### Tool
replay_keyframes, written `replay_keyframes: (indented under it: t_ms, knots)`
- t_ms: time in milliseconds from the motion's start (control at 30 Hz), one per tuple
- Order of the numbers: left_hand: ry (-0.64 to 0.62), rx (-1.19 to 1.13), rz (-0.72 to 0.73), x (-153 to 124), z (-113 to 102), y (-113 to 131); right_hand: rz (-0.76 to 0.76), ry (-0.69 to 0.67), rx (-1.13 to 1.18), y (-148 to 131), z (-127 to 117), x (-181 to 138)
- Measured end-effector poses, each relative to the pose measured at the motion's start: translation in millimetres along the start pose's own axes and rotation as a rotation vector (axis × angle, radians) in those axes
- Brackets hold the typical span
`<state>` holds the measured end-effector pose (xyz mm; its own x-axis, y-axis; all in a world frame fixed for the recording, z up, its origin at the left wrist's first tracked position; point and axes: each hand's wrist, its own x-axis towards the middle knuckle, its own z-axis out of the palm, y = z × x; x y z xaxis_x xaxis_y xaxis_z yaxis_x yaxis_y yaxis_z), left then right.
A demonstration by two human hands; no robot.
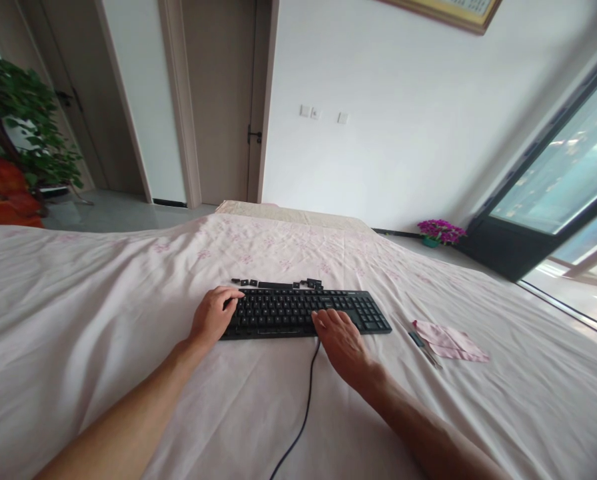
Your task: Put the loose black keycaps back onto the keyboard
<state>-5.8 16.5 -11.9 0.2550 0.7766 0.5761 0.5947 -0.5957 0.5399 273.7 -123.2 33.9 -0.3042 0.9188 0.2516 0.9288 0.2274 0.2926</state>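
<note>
A black keyboard lies on a pale pink floral sheet, its black cable running toward me. My left hand rests on the keyboard's left end, fingers curled over the edge and onto the keys. My right hand lies flat on the keys right of centre, fingers stretched forward, holding nothing. Several loose black keycaps lie in a row just behind the keyboard.
To the right of the keyboard lie a pink cloth and a small dark tool. Farther off are a door, a green plant at the left, purple flowers and a glass door at the right.
</note>
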Motion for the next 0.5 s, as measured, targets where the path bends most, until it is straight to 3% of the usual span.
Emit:
replay_keyframes:
  t_ms: [200, 367, 500]
  knots:
    - [0.008, -0.007, 0.008, 0, 1, -1, 0.114, 0.042, 0.210, 31, 4, 16]
    - [-0.004, -0.004, -0.005, 1, 1, -2, 0.211, 0.036, 0.218, 60, 14, 65]
    - [-0.007, -0.006, -0.009, 1, 0, 0, 0.215, 0.000, 0.197, 64, 27, 101]
